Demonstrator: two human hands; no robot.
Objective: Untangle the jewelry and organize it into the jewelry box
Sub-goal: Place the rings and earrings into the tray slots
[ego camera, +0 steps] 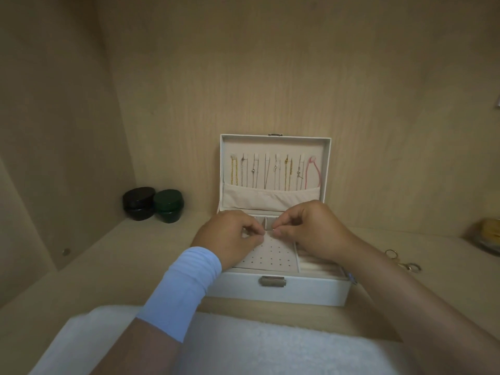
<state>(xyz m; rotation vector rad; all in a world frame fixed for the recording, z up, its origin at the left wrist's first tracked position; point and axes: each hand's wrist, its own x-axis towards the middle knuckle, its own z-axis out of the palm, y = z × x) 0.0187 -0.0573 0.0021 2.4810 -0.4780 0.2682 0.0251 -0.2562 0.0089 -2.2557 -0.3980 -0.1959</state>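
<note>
A white jewelry box (297,292) stands open on the wooden shelf. Several chains (266,171) and a pink cord (313,171) hang on hooks in its lid. My left hand (228,238) and my right hand (308,228) meet above the perforated earring panel (270,257), fingertips pinching a tiny piece of jewelry (270,231) between them. The piece is too small to make out. A light blue band covers my left wrist.
Two dark jars (153,203) stand at the back left. Gold rings (403,262) lie on the shelf right of the box. A yellowish object (487,235) sits at the far right. A white fluffy cloth (243,347) lies in front.
</note>
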